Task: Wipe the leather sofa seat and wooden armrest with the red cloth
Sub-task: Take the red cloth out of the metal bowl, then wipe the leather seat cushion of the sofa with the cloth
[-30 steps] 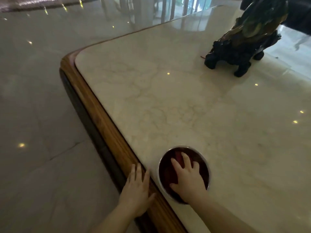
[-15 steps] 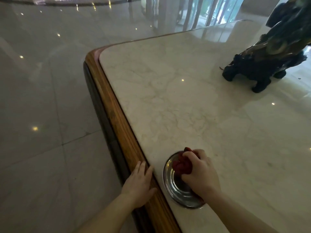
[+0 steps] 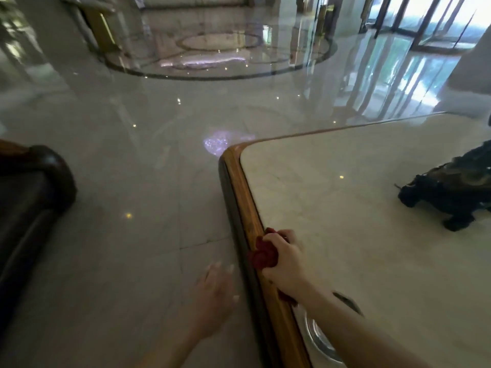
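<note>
red cloth (image 3: 263, 254) bunched in right hand (image 3: 285, 264), fingers closed round it, over desk (image 3: 345, 221) wood edge. left hand (image 3: 215, 290) spread, empty, above floor. sofa armrest (image 3: 53, 176) far left, well apart. judgement: cloth fetched; wiping seat + armrest not begun.

A bunched red cloth (image 3: 262, 253) is gripped in the right hand (image 3: 285, 264), which is held over the wooden edge (image 3: 245, 197) of a marble-topped table (image 3: 358, 208). The left hand (image 3: 214, 293) is seen blurred, with fingers spread and nothing in it, above the glossy floor (image 3: 138, 181) just beside the table. A metal bowl (image 3: 318, 338) is partly hidden under the right forearm, a dark figurine (image 3: 449, 200) stands on the table at the right, and a dark sofa armrest (image 3: 50, 171) is visible at the left edge.
</note>
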